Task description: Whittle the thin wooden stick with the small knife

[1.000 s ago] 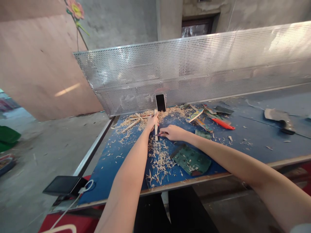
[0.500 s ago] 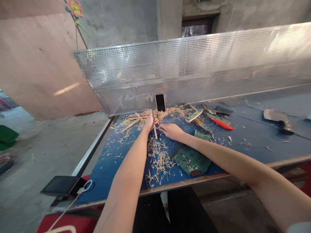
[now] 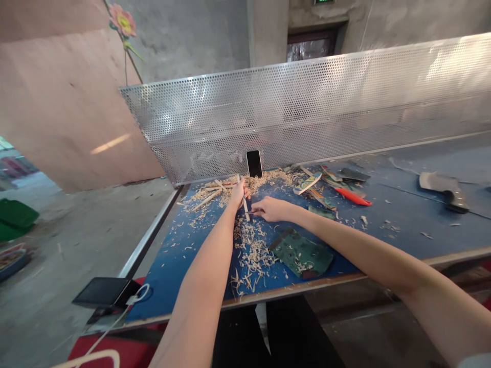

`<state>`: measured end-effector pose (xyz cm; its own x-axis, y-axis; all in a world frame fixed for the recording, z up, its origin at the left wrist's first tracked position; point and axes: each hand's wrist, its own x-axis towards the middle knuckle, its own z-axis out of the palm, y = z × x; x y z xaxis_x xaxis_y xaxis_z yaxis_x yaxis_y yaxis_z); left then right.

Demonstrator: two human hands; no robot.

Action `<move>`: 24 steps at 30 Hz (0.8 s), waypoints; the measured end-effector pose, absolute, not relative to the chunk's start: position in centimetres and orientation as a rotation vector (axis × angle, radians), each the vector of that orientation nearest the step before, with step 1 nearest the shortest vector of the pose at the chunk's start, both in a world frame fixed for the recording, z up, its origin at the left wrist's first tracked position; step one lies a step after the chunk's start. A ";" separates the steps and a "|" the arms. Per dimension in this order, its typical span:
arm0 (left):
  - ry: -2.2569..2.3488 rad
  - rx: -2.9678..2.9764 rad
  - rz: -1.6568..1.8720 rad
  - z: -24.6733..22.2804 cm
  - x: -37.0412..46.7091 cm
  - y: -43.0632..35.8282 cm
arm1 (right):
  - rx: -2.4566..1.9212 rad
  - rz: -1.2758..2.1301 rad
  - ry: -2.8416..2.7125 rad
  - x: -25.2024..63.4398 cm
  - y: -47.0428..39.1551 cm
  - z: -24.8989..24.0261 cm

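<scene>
Near the middle of the blue table, my left hand (image 3: 238, 193) is closed around a thin pale wooden stick (image 3: 246, 208), whose lower end points toward me. Just right of it, my right hand (image 3: 267, 208) is closed on a small thin tool (image 3: 251, 212), probably a blade, which touches the stick near its lower end. Most of the tool is hidden by the fingers. Curly wood shavings (image 3: 257, 253) lie below both hands. A dark green cloth or sheet (image 3: 303, 253) lies under my right forearm.
A phone (image 3: 254, 163) leans on the perforated metal screen (image 3: 230, 122). Pale sticks (image 3: 207, 199) lie at left, a red-handled tool (image 3: 353, 197) at right, and a cleaver-like tool (image 3: 441, 186) farther right. A black device with a white cable (image 3: 103, 292) sits at the table's left corner.
My right hand and its tool have moved slightly down along the stick, toward its lower end. My left hand still holds the stick. The view has shifted a little.
</scene>
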<state>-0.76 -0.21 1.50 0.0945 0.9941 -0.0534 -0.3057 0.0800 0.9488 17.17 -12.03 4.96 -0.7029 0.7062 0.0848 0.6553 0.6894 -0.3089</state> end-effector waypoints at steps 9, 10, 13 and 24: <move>0.948 0.953 1.246 1.7 -0.9 -0.6 | -1.085 0.242 -2.577 19.3 -12.4 4.5; 0.940 0.956 1.242 1.7 -0.9 -0.6 | -1.108 0.218 -2.532 19.3 -12.1 4.4; 0.933 0.950 1.228 1.6 -0.9 -0.6 | -1.176 0.175 -2.500 18.7 -11.8 3.6; 0.950 0.943 1.275 0.9 -1.1 0.3 | -1.339 0.141 -2.509 17.1 -13.1 1.8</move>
